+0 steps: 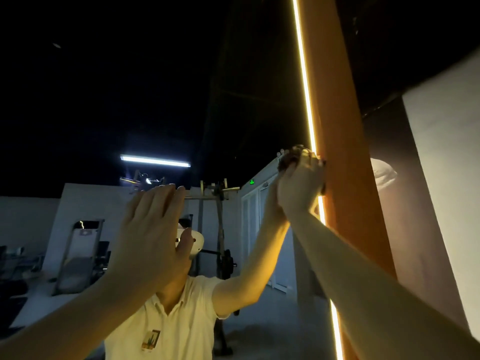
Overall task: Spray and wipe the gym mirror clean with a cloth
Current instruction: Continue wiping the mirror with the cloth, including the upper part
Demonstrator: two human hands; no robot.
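Observation:
The gym mirror (104, 105) fills the left and middle of the view and reflects me and the dark gym. My left hand (153, 229) lies flat against the glass with straight fingers, holding nothing. My right hand (301, 185) is raised to the mirror's right edge, beside the lit strip, and grips a dark brown cloth (291, 155) bunched against the glass. The cloth shows only above my fingers. No spray bottle is in view.
An orange frame post (337, 126) with a glowing light strip (306, 100) borders the mirror on the right. A white wall (446, 178) stands further right. The reflection shows a squat rack (220, 229), a tube light and gym machines.

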